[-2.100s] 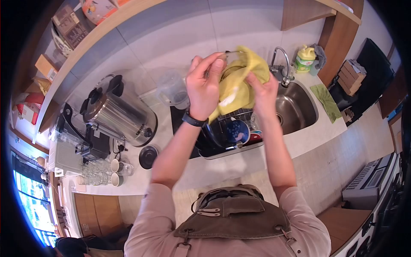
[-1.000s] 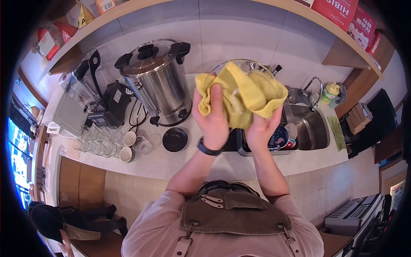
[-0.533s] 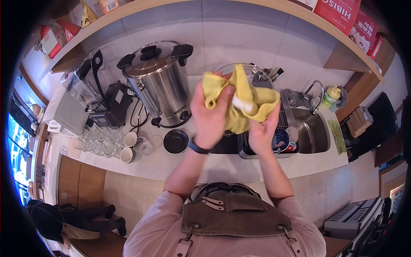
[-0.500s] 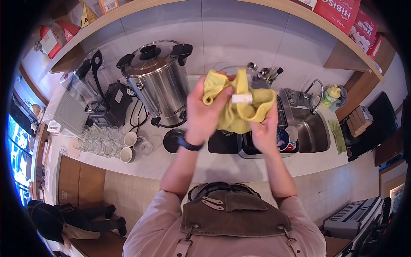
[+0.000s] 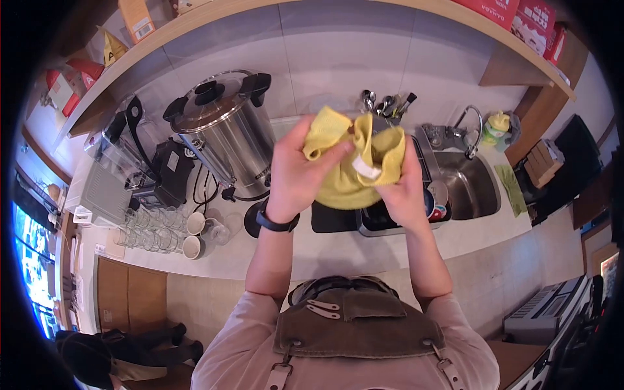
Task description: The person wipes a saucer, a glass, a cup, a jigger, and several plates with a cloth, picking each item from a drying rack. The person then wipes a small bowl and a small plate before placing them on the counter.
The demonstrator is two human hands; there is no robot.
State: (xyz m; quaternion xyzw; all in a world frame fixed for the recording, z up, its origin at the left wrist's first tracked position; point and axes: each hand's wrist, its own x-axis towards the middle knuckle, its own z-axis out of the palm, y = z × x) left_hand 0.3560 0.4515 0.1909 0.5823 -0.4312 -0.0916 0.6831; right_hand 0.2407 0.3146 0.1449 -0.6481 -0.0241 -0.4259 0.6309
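A yellow cloth (image 5: 348, 188) with a white label hangs bunched between my two hands, above the counter. My left hand (image 5: 296, 172), a dark band on its wrist, grips the cloth's left side with the thumb across the front. On the right, my right hand (image 5: 406, 188) pinches the other side near the label, its fingers mostly behind the fabric. Folds hide whatever may be inside the cloth. Beneath it lie a black mat (image 5: 333, 218) and a dish rack (image 5: 370, 224) holding some dishes, both partly covered by the cloth and hands.
A large steel urn (image 5: 227, 140) stands at the back left, near a blender (image 5: 172, 162), rows of glasses (image 5: 153, 231) and cups (image 5: 193, 247). To the right are a sink (image 5: 471, 188) and a faucet (image 5: 473, 133). A wooden shelf (image 5: 390, 5) juts overhead. Another person (image 5: 130, 354) is at lower left.
Both hands have shifted slightly left with the cloth, and its folds have changed. The label now tilts, and the two hands are a little closer together. The head view has shifted slightly.
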